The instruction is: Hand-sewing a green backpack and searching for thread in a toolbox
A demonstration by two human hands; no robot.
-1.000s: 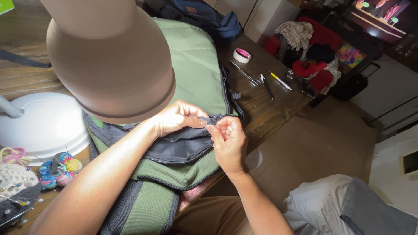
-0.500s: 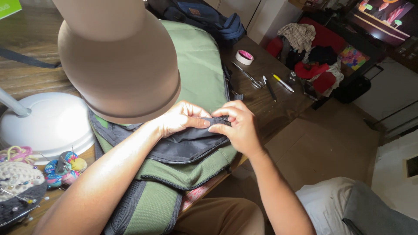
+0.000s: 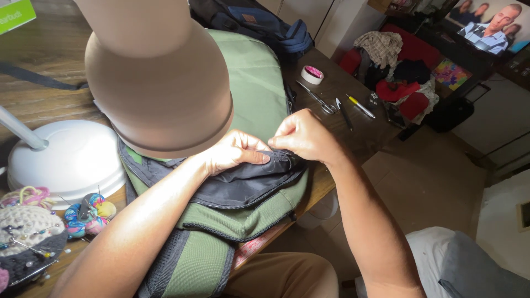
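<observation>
Since half a second ago the right hand [image 3: 302, 135] has slid up and left, so its knuckles now sit right against the left hand [image 3: 234, 152]; a second back it was lower and clearly apart from it. Both hands are closed, fingertips pinched together on the top edge of the dark lining [image 3: 243, 185] that's folded out of the green backpack [image 3: 251, 94]. Can't tell if there's a needle in that pinch, too small to see.

The backpack lies flat on the wooden table [image 3: 41, 94], long axis running from the near table edge by the lap up toward the far side, where a blue bag [image 3: 259, 25] sits touching its top end. Its lower part hangs a bit over the near edge. The lining pocket gapes open toward the person, and I can't see anything inside it.

Room to move is tight on the left: a big brown lamp shade [image 3: 160, 83] hangs right over the left forearm, with its white round base [image 3: 69, 160] just beside the bag. Right of the hands the table is more open, with scissors [image 3: 317, 100], a yellow pen [image 3: 360, 106] and a tape roll [image 3: 312, 74] well apart from the work. Near left corner: a crocheted pincushion [image 3: 25, 232] stuck with pins, plus a small colourful one [image 3: 88, 215].
</observation>
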